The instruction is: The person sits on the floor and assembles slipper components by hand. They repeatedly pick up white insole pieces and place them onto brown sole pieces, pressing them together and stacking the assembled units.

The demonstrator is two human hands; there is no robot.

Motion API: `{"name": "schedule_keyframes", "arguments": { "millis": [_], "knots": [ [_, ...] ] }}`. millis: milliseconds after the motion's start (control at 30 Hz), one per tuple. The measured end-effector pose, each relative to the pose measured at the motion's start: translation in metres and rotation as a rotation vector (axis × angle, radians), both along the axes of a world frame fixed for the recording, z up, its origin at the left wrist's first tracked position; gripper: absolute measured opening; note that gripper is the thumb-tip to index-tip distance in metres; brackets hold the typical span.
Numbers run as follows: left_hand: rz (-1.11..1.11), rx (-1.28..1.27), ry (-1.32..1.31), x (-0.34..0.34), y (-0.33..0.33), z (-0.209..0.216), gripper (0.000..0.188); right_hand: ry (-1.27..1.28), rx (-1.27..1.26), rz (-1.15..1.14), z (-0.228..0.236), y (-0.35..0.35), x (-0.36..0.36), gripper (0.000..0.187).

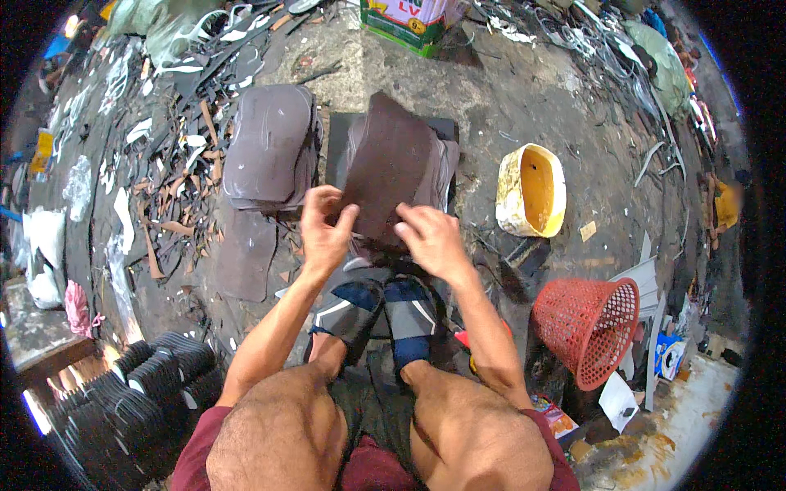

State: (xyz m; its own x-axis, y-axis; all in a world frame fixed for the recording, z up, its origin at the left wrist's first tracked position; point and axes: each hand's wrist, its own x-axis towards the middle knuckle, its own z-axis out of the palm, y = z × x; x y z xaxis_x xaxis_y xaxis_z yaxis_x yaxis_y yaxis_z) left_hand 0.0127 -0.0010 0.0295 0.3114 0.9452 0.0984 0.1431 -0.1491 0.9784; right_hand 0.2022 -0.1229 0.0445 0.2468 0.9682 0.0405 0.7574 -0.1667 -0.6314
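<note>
A dark brown sole-shaped sheet [386, 168] lies at a slant over a stack of similar sheets [443, 168], between my two hands. At its lower left edge my left hand [326, 233] has curled fingers, with the thumb at the edge. My right hand [432, 239] grips the lower right edge with bent fingers; its thumb is partly hidden. Under the stack a dark flat board [337, 147] shows. To the left stands another pile of brown sole-shaped sheets [270, 147], and a single brown sheet [246, 258] lies just below that pile.
A yellow-lined tub [509, 192] stands at right, with a red perforated basket [565, 319] tipped nearer me. Offcuts [176, 196] litter the left floor. Rows of black soles [147, 393] fill the lower left. A green and white tin [409, 29] is at the far side.
</note>
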Motion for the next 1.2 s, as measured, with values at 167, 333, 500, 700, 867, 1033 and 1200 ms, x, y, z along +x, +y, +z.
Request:
{"name": "schedule_keyframes", "arguments": {
  "millis": [167,333,500,700,867,1033,1200],
  "knots": [
    [0.244,-0.215,-0.370,-0.065,0.080,0.040,0.047,0.210,0.292,-0.397,0.042,0.002,0.019,0.025],
    [0.348,0.202,0.231,-0.149,0.145,-0.031,0.079,0.002,0.274,0.039,-0.017,0.020,-0.015,0.019],
    [0.053,0.560,0.320,-0.075,-0.004,-0.021,0.042,-0.229,0.234,0.096,-0.041,0.026,-0.050,0.026],
    [-0.343,0.291,0.534,-0.069,-0.059,-0.043,0.026,-0.395,-0.111,-0.023,-0.021,0.063,-0.080,0.041],
    [-0.327,0.144,0.416,-0.081,-0.050,-0.035,0.030,0.090,-0.120,-0.402,-0.046,0.068,-0.033,0.031],
    [0.031,-0.385,0.008,-0.089,-0.053,-0.034,0.029,0.050,0.506,-0.796,-0.003,0.067,0.089,0.022],
    [0.157,-0.716,-0.137,-0.105,-0.032,-0.015,0.025,-0.343,0.749,-0.110,0.129,0.078,0.039,0.008]
  ]
}}
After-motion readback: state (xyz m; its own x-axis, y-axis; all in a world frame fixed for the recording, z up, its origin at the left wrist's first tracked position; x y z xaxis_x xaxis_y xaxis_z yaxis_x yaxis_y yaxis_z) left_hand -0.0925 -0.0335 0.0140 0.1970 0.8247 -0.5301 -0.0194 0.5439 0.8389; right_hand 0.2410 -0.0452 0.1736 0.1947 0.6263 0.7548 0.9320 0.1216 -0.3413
